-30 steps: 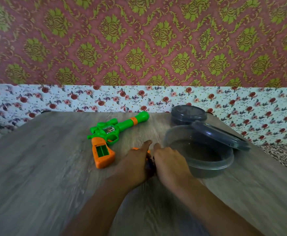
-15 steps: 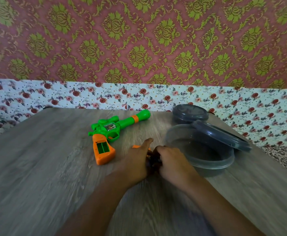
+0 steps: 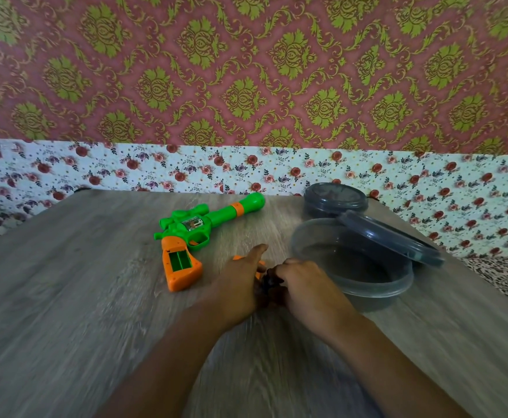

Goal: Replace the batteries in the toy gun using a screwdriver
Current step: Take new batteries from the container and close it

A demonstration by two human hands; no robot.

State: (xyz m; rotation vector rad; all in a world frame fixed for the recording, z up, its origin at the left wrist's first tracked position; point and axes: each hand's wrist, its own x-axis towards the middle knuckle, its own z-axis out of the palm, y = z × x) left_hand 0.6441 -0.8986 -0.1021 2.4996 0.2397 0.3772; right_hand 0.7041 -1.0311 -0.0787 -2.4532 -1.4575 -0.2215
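Head view: table (image 3: 65, 297) with wood-grain top, patterned wall behind.

Toy gun (image 3: 197, 233) lies flat near the table's far edge, left of centre. Green barrel points toward the far right, orange grip points toward the near side. Battery bay (image 3: 179, 258) in the grip is uncovered, green inside; can't tell if any cells are in it.

Both hands meet at mid-table, just near-right of the gun's grip, not touching it.

Left hand (image 3: 239, 285): back up, one finger stretched toward the far edge, other fingers hidden under the hand. An orange piece (image 3: 260, 268) pokes out from beneath it; can't tell if it's held or just lying under the hand. Grip state: cannot tell.

Right hand (image 3: 302, 282): fingers curled in toward the left hand, closed on a small dark object (image 3: 269, 280) between the two hands. Too blurred and hidden to identify.

Clear tub (image 3: 352, 260) stands just right of the right hand, toward the right edge. Its dark lid (image 3: 391, 236) leans tilted on the tub's far-right rim. A second, smaller dark container (image 3: 335, 199), lid on, sits beyond the tub at the far edge, contents not readable.
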